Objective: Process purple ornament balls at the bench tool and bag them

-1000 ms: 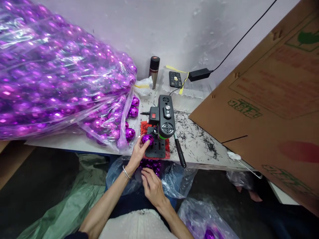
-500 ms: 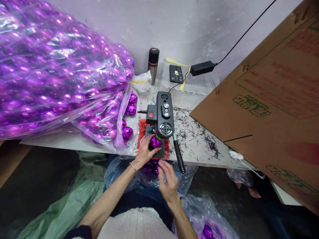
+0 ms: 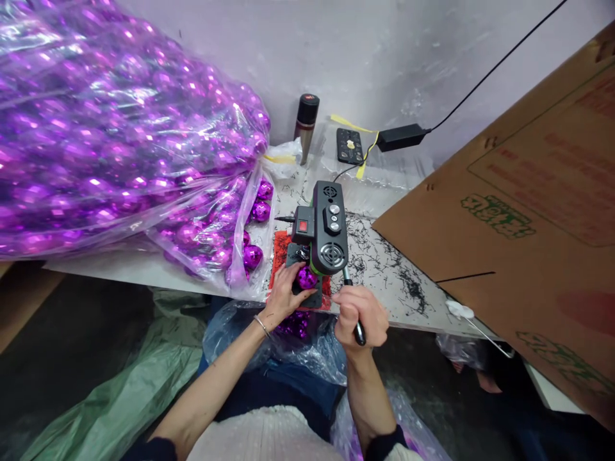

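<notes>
A shiny purple faceted ball (image 3: pixel 306 278) sits on the dark base plate (image 3: pixel 313 299) of a small black bench drill press (image 3: pixel 329 224), under its head. My left hand (image 3: pixel 287 289) has thumb and fingers closed round the ball from the left and front. My right hand (image 3: pixel 361 314) is wrapped round the black lever handle (image 3: pixel 360 334) at the machine's right side; the handle's tip shows below the fist. Beneath the base lies a red mat (image 3: pixel 280 246). The machine's tool tip is hidden behind its head.
A big clear bag (image 3: pixel 144 128) of purple balls fills the left, several spilling from its mouth. Behind stand a bottle (image 3: pixel 306 125), a phone (image 3: pixel 350 146) and a power adapter (image 3: pixel 402 137). A cardboard box (image 3: pixel 504 211) leans at right. Black shavings (image 3: pixel 408 282) litter the table.
My right hand has moved up and right from near my lap and taken hold of the lever handle. My left hand stays on the ball. The view has shifted slightly.
</notes>
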### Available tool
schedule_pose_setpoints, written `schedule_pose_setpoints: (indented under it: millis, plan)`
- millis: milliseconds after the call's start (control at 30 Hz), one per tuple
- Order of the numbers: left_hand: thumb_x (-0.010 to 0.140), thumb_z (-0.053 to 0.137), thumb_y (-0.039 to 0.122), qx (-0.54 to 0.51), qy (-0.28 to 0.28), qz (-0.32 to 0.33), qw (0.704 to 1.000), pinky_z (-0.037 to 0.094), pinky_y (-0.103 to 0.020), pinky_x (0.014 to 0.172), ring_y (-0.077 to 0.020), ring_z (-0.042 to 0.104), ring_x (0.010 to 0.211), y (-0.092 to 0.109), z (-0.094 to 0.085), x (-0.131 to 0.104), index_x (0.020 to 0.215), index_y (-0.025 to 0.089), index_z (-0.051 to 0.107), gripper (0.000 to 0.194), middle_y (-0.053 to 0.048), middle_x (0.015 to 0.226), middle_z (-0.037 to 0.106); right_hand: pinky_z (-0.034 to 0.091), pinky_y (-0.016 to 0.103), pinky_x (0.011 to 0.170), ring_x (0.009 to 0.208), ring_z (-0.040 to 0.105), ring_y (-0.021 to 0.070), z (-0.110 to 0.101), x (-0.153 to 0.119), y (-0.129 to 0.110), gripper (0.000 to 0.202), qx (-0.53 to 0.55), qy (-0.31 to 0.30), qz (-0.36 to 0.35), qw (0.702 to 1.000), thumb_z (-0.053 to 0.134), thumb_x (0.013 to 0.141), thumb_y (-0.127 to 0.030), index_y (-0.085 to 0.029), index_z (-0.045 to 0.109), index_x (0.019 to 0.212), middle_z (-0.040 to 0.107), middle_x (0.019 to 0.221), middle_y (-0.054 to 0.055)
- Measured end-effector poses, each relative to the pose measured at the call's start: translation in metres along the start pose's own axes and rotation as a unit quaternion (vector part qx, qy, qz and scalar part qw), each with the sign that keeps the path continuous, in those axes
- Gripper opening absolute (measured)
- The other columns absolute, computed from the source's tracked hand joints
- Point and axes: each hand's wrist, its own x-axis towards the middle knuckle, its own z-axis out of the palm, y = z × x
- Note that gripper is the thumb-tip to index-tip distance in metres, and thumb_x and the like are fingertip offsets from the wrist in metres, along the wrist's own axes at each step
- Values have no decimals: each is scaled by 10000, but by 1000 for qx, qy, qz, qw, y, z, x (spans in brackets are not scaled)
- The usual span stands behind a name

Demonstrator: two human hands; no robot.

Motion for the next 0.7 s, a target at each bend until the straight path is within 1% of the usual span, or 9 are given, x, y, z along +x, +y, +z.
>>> schedule_pose_setpoints:
  millis: [67,167,233,333,533,700]
  plan:
    - [922,865,501,-1,3,9,1000,481,-573,1249,-366,702,1358,0,1,-1,1498,218,620,686,-161,1417,759,495,337,612,606,607,155,13,-10,0,338,1,34,20,999,409,1133,-298,-256,611,866,619,699,1]
    - [930,854,526,0,13,26,1000,500,-575,1231,-362,712,1340,-1,2,-2,1490,209,617,685,-160,1399,765,473,351,640,571,552,148,27,-28,1,397,-2,66,39,997,360,1141,-282,-264,511,775,555,650,-19]
    - [938,844,540,3,20,35,999,514,-574,1217,-358,719,1328,-1,2,-3,1488,210,614,681,-157,1392,766,457,344,646,562,526,138,33,-35,1,406,4,85,42,996,349,1146,-268,-260,475,761,532,640,-34]
    - [947,832,546,10,25,40,999,515,-578,1218,-354,723,1326,-2,4,-3,1491,216,610,673,-155,1396,766,415,329,621,545,484,120,37,-37,1,414,18,109,50,993,330,1154,-259,-254,451,758,526,655,-38]
    - [952,834,526,9,35,59,998,523,-572,1217,-349,735,1318,-2,5,-4,1506,199,591,687,-169,1405,765,387,333,604,552,473,120,40,-36,2,436,41,120,48,991,339,1160,-274,-248,464,744,530,671,-32]
    - [947,843,505,15,29,48,998,521,-578,1218,-348,737,1309,-1,5,-4,1506,213,595,677,-162,1408,763,380,339,607,560,466,120,42,-42,4,445,55,125,57,989,361,1162,-298,-246,471,733,532,680,-28]
